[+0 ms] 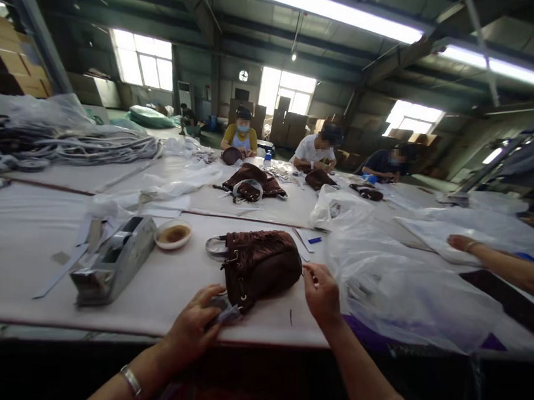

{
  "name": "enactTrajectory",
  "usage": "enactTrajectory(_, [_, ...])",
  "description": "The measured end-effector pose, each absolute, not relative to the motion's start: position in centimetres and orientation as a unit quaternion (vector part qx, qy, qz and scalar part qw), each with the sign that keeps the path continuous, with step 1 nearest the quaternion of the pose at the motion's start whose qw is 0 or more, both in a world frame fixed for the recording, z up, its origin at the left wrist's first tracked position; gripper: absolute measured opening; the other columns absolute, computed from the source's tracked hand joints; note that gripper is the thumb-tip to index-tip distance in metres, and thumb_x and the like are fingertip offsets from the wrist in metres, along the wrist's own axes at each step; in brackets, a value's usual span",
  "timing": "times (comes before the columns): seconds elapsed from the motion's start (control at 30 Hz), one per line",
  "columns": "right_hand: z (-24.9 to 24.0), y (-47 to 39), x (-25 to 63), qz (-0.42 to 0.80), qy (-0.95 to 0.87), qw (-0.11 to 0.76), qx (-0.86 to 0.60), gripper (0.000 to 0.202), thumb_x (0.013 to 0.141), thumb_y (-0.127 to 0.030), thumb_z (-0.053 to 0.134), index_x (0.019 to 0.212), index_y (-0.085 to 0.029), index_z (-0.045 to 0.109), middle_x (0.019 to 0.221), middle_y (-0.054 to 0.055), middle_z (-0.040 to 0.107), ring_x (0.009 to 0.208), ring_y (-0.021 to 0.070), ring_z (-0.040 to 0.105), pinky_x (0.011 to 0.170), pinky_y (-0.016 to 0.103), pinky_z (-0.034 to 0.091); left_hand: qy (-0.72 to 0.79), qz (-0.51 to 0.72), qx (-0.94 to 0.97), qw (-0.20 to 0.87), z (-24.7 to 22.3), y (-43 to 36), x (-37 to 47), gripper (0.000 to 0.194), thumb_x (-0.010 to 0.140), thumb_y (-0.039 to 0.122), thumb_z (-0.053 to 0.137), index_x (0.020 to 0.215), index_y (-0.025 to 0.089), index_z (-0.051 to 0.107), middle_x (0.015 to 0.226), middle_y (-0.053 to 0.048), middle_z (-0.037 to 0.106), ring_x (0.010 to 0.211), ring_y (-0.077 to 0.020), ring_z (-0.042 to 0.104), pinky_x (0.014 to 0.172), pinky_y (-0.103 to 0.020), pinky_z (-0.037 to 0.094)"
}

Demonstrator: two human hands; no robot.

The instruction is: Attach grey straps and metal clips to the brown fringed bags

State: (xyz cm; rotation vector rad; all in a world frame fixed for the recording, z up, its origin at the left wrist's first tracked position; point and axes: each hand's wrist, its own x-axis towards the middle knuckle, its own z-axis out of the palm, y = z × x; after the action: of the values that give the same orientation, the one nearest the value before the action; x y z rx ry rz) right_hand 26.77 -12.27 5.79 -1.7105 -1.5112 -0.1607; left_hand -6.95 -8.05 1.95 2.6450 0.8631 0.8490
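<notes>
A dark brown gathered bag (264,267) lies on its side on the white table (157,289), its wrapped handle to the left and metal rings along its left side. My left hand (195,318) is at the bag's lower left corner, fingers curled around a plastic-wrapped strap (227,314). At the right end of the bag is my right hand (321,292), thumb and fingers pinched together at the bag's edge; what they hold is too small to make out. A short dark thread (291,317) lies below the bag.
A grey tape dispenser (114,261) and a round dish (173,234) stand left. Clear plastic bags (391,276) spread over the right side, near another person's hand (462,243). More brown bags (254,182) and several people are across the table.
</notes>
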Motion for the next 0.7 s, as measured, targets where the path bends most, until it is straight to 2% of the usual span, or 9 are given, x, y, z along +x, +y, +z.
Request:
enactTrajectory(0.07, [4.7,-10.3,30.4,-0.029,-0.540,0.286,-0.791,0.026,0.095,-0.021,0.047,0.108,-0.012,0.068,0.107,0.011,0.067,0.100,0.0181,0.062,0.092,0.027,0.048,0.290,0.278,0.910,0.100,1.9,-7.8,-7.0,0.017,0.087,0.021,0.059,0.092,0.021,0.075,0.139,-0.010,0.055,0.131,-0.0252,0.050,0.110,-0.036,0.046])
enactTrajectory(0.13, [3.5,-8.1,32.7,-0.007,-0.517,0.218,-0.828,0.029,0.093,-0.020,0.050,0.113,-0.010,0.068,0.110,0.013,0.068,0.103,0.0197,0.063,0.094,0.027,0.046,0.287,0.271,0.915,0.082,1.8,-7.6,-7.0,0.017,0.088,0.023,0.060,0.093,0.022,0.075,0.140,-0.009,0.054,0.130,-0.0251,0.051,0.108,-0.035,0.048])
enactTrajectory(0.23, [2.4,-5.0,33.9,-0.001,-0.516,0.175,-0.839,0.033,0.090,-0.025,0.056,0.115,-0.008,0.069,0.111,0.018,0.067,0.105,0.0245,0.063,0.094,0.030,0.046,0.287,0.262,0.920,0.056,1.7,-7.3,-7.1,0.017,0.089,0.027,0.060,0.097,0.024,0.076,0.141,-0.008,0.054,0.129,-0.0247,0.053,0.106,-0.034,0.049])
enactTrajectory(0.33, [1.9,-2.9,34.1,0.005,-0.526,0.126,-0.841,0.028,0.090,-0.027,0.056,0.101,-0.008,0.074,0.107,0.020,0.066,0.102,0.0265,0.064,0.090,0.032,0.047,0.284,0.245,0.927,0.032,1.5,-7.0,-7.1,0.019,0.089,0.029,0.061,0.101,0.025,0.075,0.142,-0.008,0.054,0.128,-0.0242,0.054,0.105,-0.032,0.050])
enactTrajectory(0.4, [1.9,-2.2,34.3,0.012,-0.538,0.097,-0.837,0.028,0.092,-0.023,0.052,0.097,-0.008,0.075,0.106,0.020,0.066,0.097,0.0248,0.066,0.085,0.031,0.048,0.283,0.237,0.929,0.021,1.5,-7.0,-7.1,0.019,0.089,0.030,0.061,0.101,0.025,0.076,0.141,-0.007,0.055,0.127,-0.0238,0.055,0.105,-0.031,0.050])
enactTrajectory(0.57, [2.3,-1.6,35.3,0.026,-0.583,0.034,-0.812,0.030,0.090,-0.005,0.045,0.103,-0.005,0.072,0.107,0.020,0.067,0.096,0.0213,0.067,0.084,0.029,0.048,0.285,0.248,0.926,0.014,2.0,-7.2,-6.8,0.017,0.089,0.032,0.062,0.096,0.025,0.076,0.138,-0.007,0.058,0.126,-0.0227,0.056,0.104,-0.029,0.050])
enactTrajectory(0.63, [2.6,-1.3,35.6,0.034,-0.595,0.012,-0.803,0.026,0.092,-0.007,0.048,0.103,-0.005,0.071,0.107,0.018,0.068,0.098,0.0208,0.067,0.087,0.032,0.050,0.282,0.255,0.925,0.021,2.1,-7.2,-6.7,0.017,0.089,0.033,0.062,0.095,0.025,0.076,0.136,-0.007,0.059,0.126,-0.0219,0.056,0.104,-0.028,0.049])
enactTrajectory(0.7, [2.8,-0.9,35.9,0.043,-0.600,-0.008,-0.799,0.021,0.094,-0.017,0.053,0.103,-0.006,0.070,0.107,0.015,0.069,0.100,0.0205,0.066,0.090,0.036,0.051,0.283,0.261,0.922,0.029,2.1,-7.2,-6.7,0.016,0.089,0.033,0.062,0.095,0.025,0.076,0.136,-0.006,0.059,0.126,-0.0213,0.056,0.105,-0.028,0.048])
